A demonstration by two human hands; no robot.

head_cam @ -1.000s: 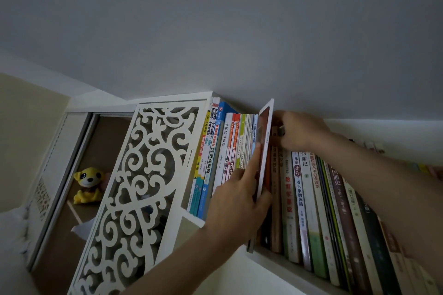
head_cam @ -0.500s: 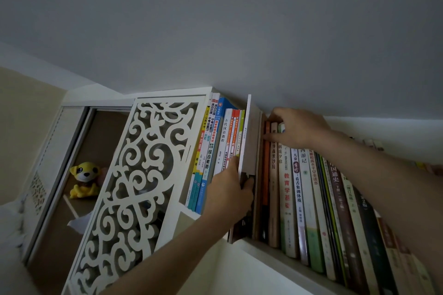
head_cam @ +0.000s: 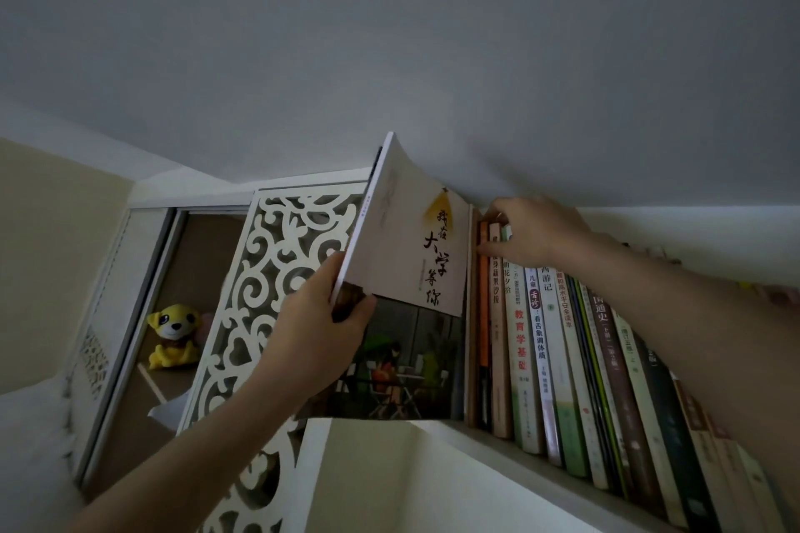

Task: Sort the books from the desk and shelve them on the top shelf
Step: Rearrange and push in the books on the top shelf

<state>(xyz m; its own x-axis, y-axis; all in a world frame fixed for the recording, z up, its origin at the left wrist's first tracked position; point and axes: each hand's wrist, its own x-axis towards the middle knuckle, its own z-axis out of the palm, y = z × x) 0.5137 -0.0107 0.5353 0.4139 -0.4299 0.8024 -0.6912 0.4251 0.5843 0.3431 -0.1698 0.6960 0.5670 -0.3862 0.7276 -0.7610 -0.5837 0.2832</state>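
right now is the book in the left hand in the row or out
Out. The left hand grips the book with its cover facing the camera, in front of the shelved books.

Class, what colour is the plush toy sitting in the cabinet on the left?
Yellow; the plush toy shows best in the head view.

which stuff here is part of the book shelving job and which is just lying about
Part of the job:
white illustrated paperback, gripped by left hand
row of upright books, touched by right hand
white top shelf

Lying about:
yellow plush dog
white fretwork panel
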